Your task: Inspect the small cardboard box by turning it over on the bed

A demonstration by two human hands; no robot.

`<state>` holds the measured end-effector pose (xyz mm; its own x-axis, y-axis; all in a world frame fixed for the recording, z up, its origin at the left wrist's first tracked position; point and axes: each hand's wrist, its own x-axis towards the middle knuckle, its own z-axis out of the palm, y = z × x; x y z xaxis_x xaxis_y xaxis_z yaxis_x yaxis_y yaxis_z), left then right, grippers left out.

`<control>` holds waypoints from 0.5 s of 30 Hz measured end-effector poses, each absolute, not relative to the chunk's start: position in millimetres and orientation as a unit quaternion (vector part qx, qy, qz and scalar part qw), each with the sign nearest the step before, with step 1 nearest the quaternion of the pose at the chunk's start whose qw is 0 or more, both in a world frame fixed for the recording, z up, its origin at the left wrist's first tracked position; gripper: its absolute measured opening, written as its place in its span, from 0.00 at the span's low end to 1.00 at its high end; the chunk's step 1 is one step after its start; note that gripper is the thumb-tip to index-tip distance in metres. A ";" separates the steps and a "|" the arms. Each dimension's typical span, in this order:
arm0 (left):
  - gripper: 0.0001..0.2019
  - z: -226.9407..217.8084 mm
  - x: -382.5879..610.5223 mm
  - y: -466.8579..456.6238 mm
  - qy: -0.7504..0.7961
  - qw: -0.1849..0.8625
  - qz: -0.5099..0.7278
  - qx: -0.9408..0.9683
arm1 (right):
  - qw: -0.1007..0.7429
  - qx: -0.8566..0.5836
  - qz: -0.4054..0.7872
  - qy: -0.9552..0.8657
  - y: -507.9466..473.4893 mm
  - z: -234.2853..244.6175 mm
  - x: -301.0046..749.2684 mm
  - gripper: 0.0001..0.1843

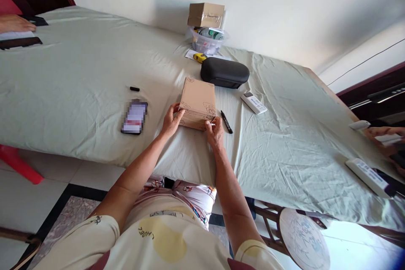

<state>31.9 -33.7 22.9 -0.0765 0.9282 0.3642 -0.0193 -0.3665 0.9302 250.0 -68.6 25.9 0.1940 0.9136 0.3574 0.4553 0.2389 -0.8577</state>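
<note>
A small brown cardboard box (198,95) with dark line drawings on it rests on the cloth in front of me, its flaps closed. My left hand (172,120) grips the near left corner, thumb on the front face. At the near right corner, my right hand (215,131) holds the box between thumb and fingers; a small whitish bit shows by that thumb, too small to name. Just right of the box lies a black marker pen (227,122). A short black cap-like piece (134,89) and a phone (134,117) with a lit, blurred screen lie to the left.
Behind the box are a black zip case (225,72), a yellow tape measure (200,58) and a clear tub (207,44) with another cardboard box (206,14) on top. A white device (254,103) lies right. Other people's hands (15,24) show at both table ends.
</note>
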 end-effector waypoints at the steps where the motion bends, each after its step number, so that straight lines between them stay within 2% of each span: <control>1: 0.34 22.8 32.1 -34.2 0.406 0.388 0.610 0.560 | 0.519 -0.576 0.221 -0.592 -68.7 26.2 249.9 0.27; 5: 0.37 22.5 33.6 -35.7 0.423 0.363 0.597 0.576 | 0.525 -0.577 0.210 -0.590 -68.2 26.6 249.2 0.27; 11: 0.31 24.3 39.5 -38.8 0.437 0.367 0.596 0.565 | 0.522 -0.588 0.194 -0.587 -67.3 26.2 248.0 0.29; 15: 0.32 24.8 43.6 -39.9 0.427 0.349 0.602 0.577 | 0.517 -0.604 0.180 -0.580 -67.3 25.0 248.2 0.28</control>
<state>43.6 -39.9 24.8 -0.0897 0.9133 0.3973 0.0730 -0.3918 0.9171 248.2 -67.3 25.0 0.2631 0.8862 0.3814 0.5140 0.2058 -0.8327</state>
